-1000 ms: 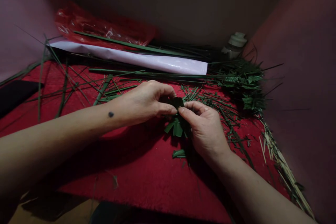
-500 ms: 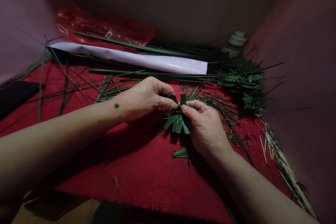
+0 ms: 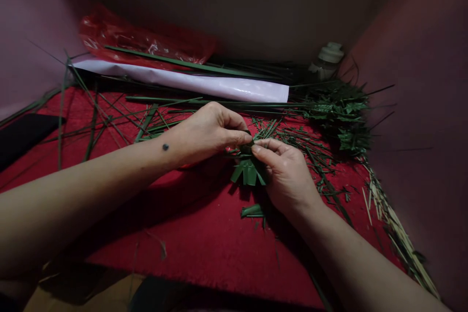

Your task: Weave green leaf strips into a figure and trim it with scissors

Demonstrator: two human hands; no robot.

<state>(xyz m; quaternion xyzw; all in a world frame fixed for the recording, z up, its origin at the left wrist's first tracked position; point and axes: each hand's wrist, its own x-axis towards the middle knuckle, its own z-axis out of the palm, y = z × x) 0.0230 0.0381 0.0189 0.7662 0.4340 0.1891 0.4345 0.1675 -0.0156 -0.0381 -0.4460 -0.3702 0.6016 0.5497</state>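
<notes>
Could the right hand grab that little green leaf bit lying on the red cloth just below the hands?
Probably yes. The leaf bit lies loose on the red cloth beside the right hand, nothing covering it. But that hand is pinching the folded leaf piece with the left hand.

Red cloth (image 3: 204, 248) (dim light) carries loose leaf strips (image 3: 120, 119), white sheet (image 3: 190, 83), folded-leaf pile (image 3: 343, 117).

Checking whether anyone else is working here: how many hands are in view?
2. The left hand and right hand meet at the middle, both pinching the folded green leaf piece over the red cloth. No others show.
</notes>
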